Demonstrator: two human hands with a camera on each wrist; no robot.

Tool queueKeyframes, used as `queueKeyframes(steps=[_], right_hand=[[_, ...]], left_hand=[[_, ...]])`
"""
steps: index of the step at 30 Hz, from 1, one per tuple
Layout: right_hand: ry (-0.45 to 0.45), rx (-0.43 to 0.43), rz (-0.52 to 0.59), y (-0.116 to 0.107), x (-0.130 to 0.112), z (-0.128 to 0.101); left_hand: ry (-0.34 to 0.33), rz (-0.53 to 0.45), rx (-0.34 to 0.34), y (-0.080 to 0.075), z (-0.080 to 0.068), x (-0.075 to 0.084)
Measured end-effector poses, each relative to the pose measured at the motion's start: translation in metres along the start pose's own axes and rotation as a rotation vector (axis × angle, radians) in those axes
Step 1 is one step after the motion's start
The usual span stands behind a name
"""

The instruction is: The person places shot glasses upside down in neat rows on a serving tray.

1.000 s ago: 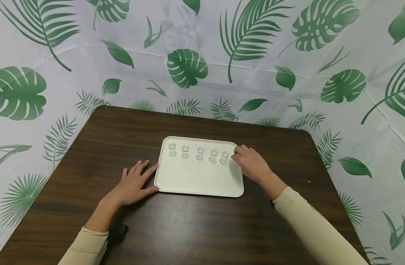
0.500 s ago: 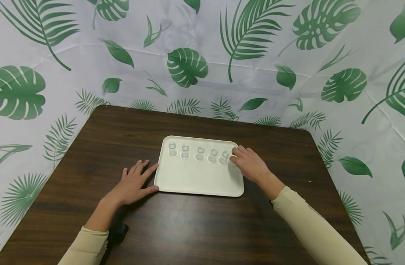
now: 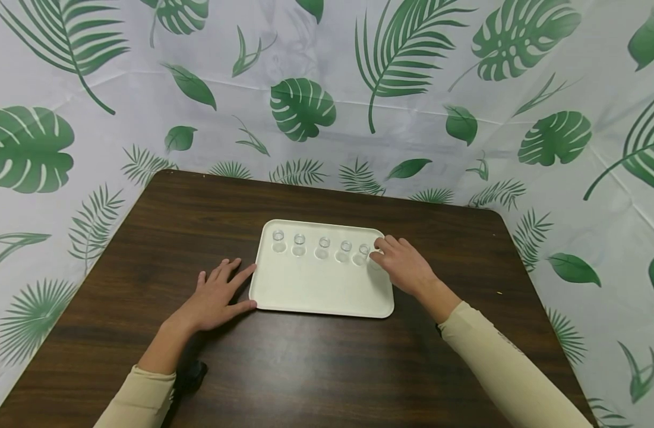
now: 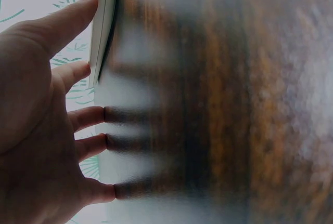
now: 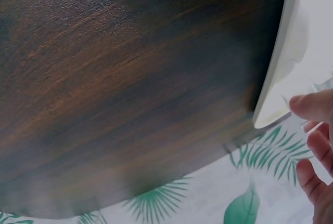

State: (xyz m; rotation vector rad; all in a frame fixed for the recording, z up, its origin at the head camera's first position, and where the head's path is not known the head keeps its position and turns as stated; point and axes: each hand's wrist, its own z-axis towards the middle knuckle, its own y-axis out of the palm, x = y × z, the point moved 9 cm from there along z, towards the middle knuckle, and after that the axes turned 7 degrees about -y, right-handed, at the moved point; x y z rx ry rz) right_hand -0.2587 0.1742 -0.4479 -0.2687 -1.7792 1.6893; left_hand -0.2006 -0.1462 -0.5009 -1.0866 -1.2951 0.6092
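Observation:
A white tray (image 3: 316, 291) lies on a dark wooden table (image 3: 305, 368). Several small clear cups (image 3: 324, 244) stand in a row along its far side. My left hand (image 3: 217, 294) lies flat on the table, fingers spread, with thumb and forefinger against the tray's left edge (image 4: 104, 26). My right hand (image 3: 377, 255) is at the tray's far right corner, just right of the last cup (image 3: 364, 249). Its fingers (image 5: 315, 104) are curled and pinch a small clear cup, which shows only faintly in the right wrist view.
A white cloth with green leaf prints (image 3: 327, 107) hangs behind and beside the table. The tray's right rim (image 5: 276, 78) sits close to the table's far right edge. Bare wood surrounds the tray on all sides.
My right hand has crept slightly to the left, closer to the last cup in the row. The left hand and the tray have not moved.

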Motion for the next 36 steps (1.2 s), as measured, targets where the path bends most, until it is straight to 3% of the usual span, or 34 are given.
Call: queueKeyframes(steps=[7,17,29,33,36], right_hand=[[0.012,0.015,0.004,-0.001,0.005,-0.006],[0.046,0.187,0.092,-0.02,0.017,-0.028],[0.318,0.26,0.265,-0.023,0.047,-0.082],[0.39,0.269,0.31,-0.023,0.053,-0.103],[0.427,0.287,0.339,-0.027,0.057,-0.117]], left_hand=[[-0.003,0.0,-0.003,0.001,0.0,0.0],[-0.003,0.0,-0.011,0.001,0.003,-0.005],[0.033,-0.059,-0.004,-0.002,0.0,-0.015],[0.058,-0.063,0.028,-0.013,-0.006,-0.019],[0.089,-0.059,0.086,-0.031,-0.014,-0.019]])
